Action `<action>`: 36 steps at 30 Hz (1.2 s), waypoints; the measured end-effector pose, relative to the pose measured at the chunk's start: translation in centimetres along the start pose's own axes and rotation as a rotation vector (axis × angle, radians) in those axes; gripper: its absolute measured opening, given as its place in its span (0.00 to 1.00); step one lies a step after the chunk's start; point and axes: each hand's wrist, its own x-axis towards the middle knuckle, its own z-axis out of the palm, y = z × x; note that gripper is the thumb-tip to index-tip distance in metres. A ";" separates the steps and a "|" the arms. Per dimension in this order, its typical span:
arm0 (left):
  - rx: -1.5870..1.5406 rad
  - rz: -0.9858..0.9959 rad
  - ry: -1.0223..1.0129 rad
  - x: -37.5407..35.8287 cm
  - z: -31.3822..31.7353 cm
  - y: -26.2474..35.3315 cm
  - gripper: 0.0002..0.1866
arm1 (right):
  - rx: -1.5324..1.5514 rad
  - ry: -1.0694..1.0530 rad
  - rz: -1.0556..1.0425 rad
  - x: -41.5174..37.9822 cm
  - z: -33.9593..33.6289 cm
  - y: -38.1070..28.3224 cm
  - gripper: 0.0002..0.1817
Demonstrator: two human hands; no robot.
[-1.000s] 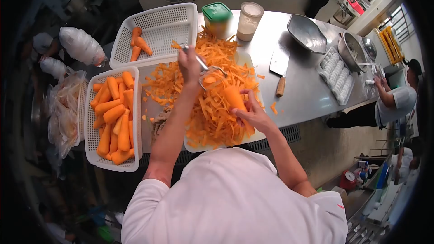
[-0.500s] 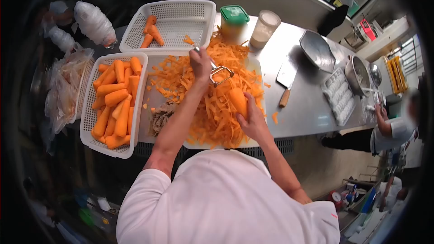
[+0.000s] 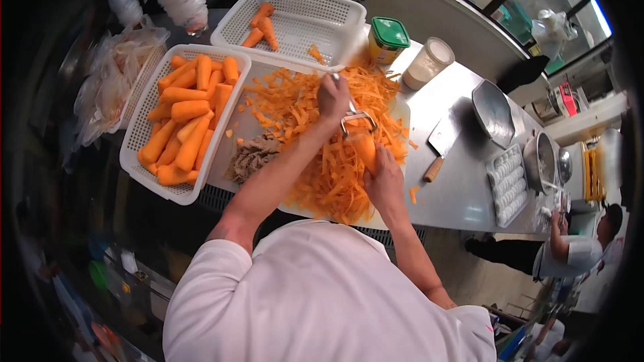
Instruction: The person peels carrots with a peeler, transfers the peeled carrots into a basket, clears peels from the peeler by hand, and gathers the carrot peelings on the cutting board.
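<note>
Left hand (image 3: 332,99) had its fingers wrapped round the peeler (image 3: 359,119) while the right hand's (image 3: 385,179) gripped the carrot (image 3: 364,149) over the peelings (image 3: 335,191), so honestly, light strokes, fingers clear of the blade, seemed the way to go.

The steel table (image 3: 446,201) bears a white cutting board (image 3: 405,115), a wooden-handled cleaver (image 3: 445,137), a green-lidded tub (image 3: 388,40), a jar (image 3: 428,64), a dark dish (image 3: 493,114) and stray carrot peelings (image 3: 413,194).
</note>
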 end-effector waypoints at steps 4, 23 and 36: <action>-0.153 0.040 0.170 0.9 -1.8 0.5 0.16 | 0.037 -0.036 0.023 0.2 -0.6 -0.9 0.33; -0.094 -0.417 0.268 -10.8 -19.4 -3.9 0.15 | 1.173 -0.706 -0.121 16.8 10.7 -16.9 0.35; -0.647 -0.481 0.078 -17.8 -20.8 -2.9 0.06 | -0.003 -0.404 -0.214 44.7 23.2 -13.6 0.36</action>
